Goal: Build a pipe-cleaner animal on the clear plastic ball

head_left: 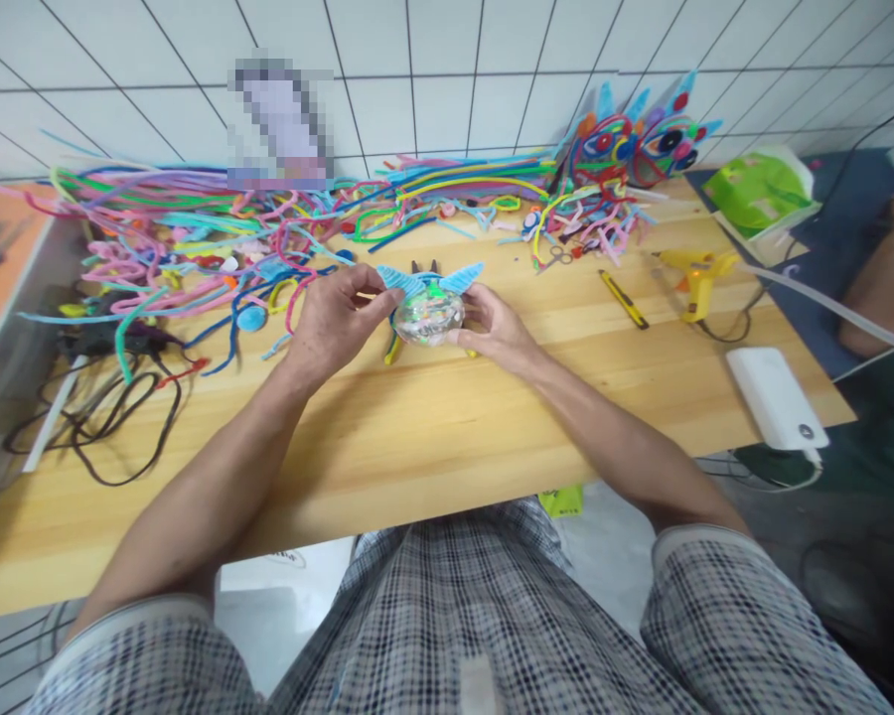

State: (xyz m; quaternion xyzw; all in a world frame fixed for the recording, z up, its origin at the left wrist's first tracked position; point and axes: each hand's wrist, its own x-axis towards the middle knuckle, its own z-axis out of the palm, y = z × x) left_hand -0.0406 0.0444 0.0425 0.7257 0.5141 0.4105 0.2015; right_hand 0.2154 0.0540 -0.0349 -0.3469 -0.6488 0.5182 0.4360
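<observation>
A clear, rounded plastic piece (429, 320) with colourful bits inside is held above the middle of the wooden table. Two blue ribbed, wing-like shapes stick up from it, one on each side. My left hand (341, 320) pinches the left blue shape (400, 281) between thumb and fingers. On the other side, my right hand (498, 330) grips the clear piece, its fingers partly hidden behind it and near the base of the right blue shape (463, 278). Yellow tips show beneath the piece.
Many pipe cleaners (216, 228) lie along the back of the table (417, 437). Colourful masks (633, 144) lean on the wall. At right are a yellow cutter (624, 300), a glue gun (696, 278) and a white power bank (777, 397). Black cables (130, 427) lie left.
</observation>
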